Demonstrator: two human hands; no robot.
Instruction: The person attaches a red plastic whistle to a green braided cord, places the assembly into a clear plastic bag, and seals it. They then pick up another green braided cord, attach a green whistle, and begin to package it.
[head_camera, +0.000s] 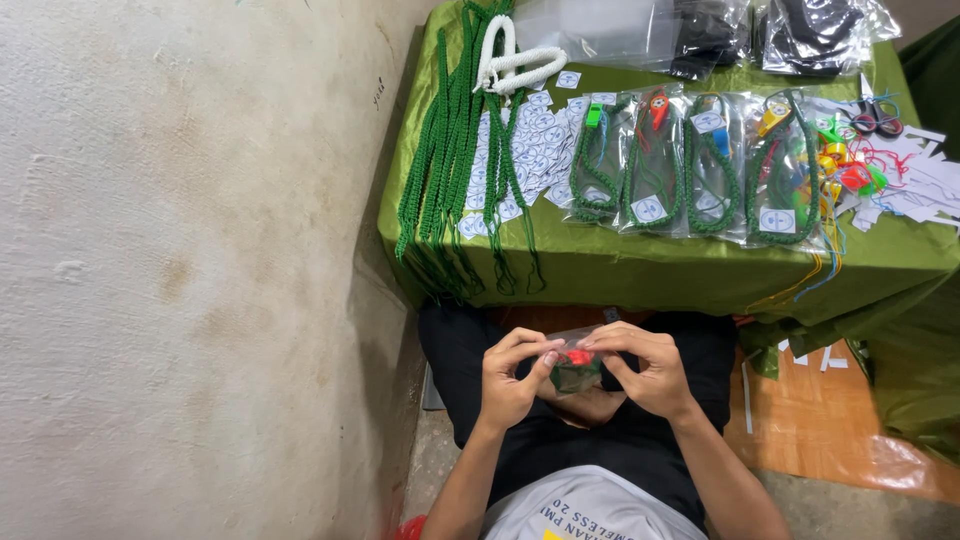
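Over my lap, my left hand (515, 375) and my right hand (645, 368) together pinch a small clear plastic bag (575, 368). Inside it I see a coiled green cord and a red whistle. Both thumbs and forefingers press on the bag's top edge. On the table in front lie several packed bags (690, 165), each with a green cord and a coloured whistle.
A low table under a green cloth (640, 270) holds loose green cords (455, 150), a white cord (515, 62), small white paper labels (535, 135), loose coloured whistles (850, 170), scissors (876, 117) and stacks of clear bags (700, 30). A pale wall runs along the left.
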